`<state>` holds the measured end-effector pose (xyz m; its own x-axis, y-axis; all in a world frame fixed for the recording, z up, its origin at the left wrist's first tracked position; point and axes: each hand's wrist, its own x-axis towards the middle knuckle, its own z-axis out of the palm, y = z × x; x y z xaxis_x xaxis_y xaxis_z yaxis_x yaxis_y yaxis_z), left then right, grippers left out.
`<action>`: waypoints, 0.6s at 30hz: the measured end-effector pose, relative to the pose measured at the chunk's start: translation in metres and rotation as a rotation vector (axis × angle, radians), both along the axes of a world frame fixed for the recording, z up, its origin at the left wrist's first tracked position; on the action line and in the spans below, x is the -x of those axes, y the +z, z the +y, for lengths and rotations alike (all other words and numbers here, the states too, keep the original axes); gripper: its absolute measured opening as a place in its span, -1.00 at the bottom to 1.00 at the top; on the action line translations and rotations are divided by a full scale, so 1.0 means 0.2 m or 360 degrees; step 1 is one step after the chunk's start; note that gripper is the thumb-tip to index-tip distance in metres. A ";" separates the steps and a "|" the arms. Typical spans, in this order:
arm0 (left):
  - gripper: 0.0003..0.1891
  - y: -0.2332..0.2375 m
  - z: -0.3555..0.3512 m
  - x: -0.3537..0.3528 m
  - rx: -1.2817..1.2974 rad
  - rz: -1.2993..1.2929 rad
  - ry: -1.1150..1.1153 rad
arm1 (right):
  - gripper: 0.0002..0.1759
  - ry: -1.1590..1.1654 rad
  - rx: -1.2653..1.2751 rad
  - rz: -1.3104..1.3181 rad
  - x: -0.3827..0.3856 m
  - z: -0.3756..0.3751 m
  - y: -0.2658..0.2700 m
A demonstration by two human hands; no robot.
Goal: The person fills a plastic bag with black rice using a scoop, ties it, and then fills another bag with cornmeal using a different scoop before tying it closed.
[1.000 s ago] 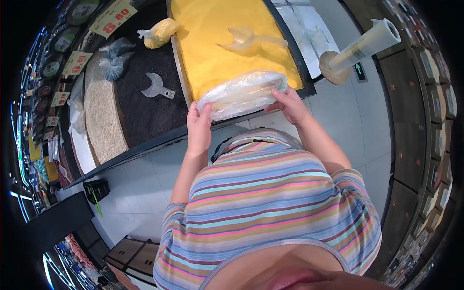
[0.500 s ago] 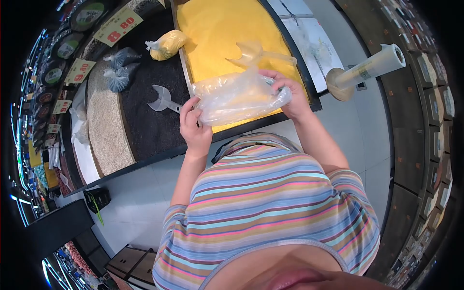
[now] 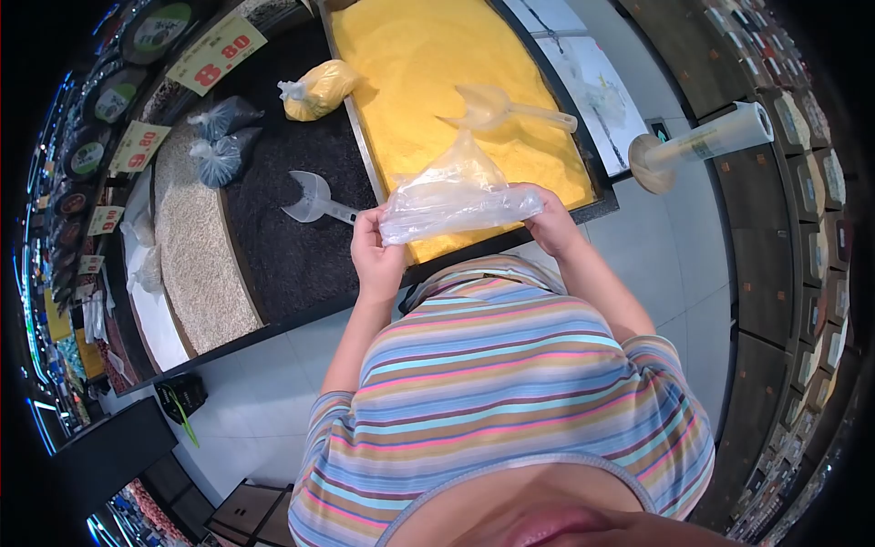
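Note:
A clear plastic bag (image 3: 460,205) is stretched between my two hands above the front edge of a bin of yellow grain (image 3: 415,64). My left hand (image 3: 375,244) pinches the bag's left end, and my right hand (image 3: 549,221) grips its right end. Between them the film is bunched into a band, with a loose peak rising toward the grain. Behind the bag, a clear scoop (image 3: 488,108) lies on the yellow grain. Another clear scoop (image 3: 314,199) rests on the black grain (image 3: 283,242), its handle pointing to my left hand.
A tied bag of yellow grain (image 3: 319,89) and tied bags of dark grain (image 3: 223,157) sit on the left bins. Beige grain (image 3: 202,264) lies further left, beside price signs (image 3: 216,55). A plastic bag roll (image 3: 715,137) stands at right. Drawers line the right side.
Both hands have drawn the bag flatter and tauter, its lower edge now gathered into a band. My right fingers have moved from its top to its right end. The view has shifted slightly.

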<state>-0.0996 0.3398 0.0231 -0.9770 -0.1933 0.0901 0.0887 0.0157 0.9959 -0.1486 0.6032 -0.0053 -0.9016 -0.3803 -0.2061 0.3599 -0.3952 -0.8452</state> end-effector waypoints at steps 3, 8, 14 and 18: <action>-0.56 0.00 -0.04 0.00 -0.0245 -0.0068 -0.0161 | -0.72 -0.0086 0.0153 -0.0134 0.00 -0.05 0.02; -0.40 0.06 -0.01 -0.02 -0.0498 -0.0152 -0.0359 | -0.67 0.0069 0.0195 -0.0299 0.00 -0.14 0.08; -0.62 0.02 -0.07 -0.05 -0.0562 -0.0275 0.0000 | -0.46 0.0421 0.0145 -0.0266 0.00 -0.10 0.04; -0.66 0.05 -0.09 -0.08 -0.0893 -0.0463 0.0093 | -0.32 0.0211 0.0100 -0.0429 0.14 -0.02 -0.05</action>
<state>-0.0836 0.3216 0.0335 -0.9327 -0.1880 -0.3079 -0.1717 -0.5193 0.8372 -0.1767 0.5998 -0.0148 -0.7592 -0.5107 -0.4035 0.6199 -0.3784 -0.6874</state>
